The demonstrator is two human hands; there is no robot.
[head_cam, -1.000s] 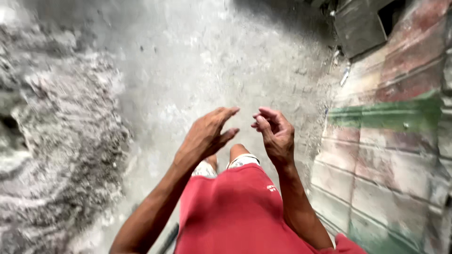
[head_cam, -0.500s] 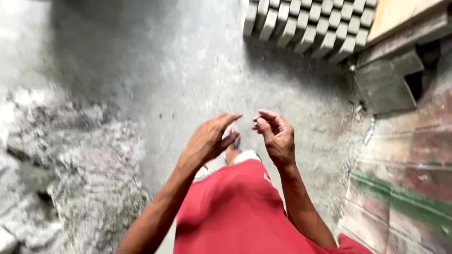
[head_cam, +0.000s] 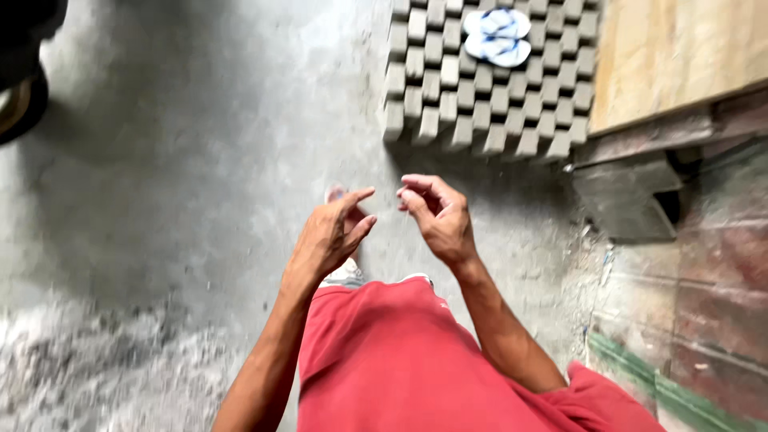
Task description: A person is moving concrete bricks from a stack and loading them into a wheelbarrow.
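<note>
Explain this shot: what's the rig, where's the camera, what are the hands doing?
There is no machine here. A person wears one camera on the head, and it looks straight down, so you see their own arms, their red shirt and the ground beneath.

The left hand and right hand are raised in front of the body, close together with the fingers loosely curled. Neither holds anything that I can make out; the picture is a little blurred.

Below is a grey concrete floor. Ahead lies a batch of grey blocks set in rows, with a pair of blue and white sandals resting on top. At lower left is a rough grey heap, perhaps mortar. At right there is a worn painted surface.
</note>
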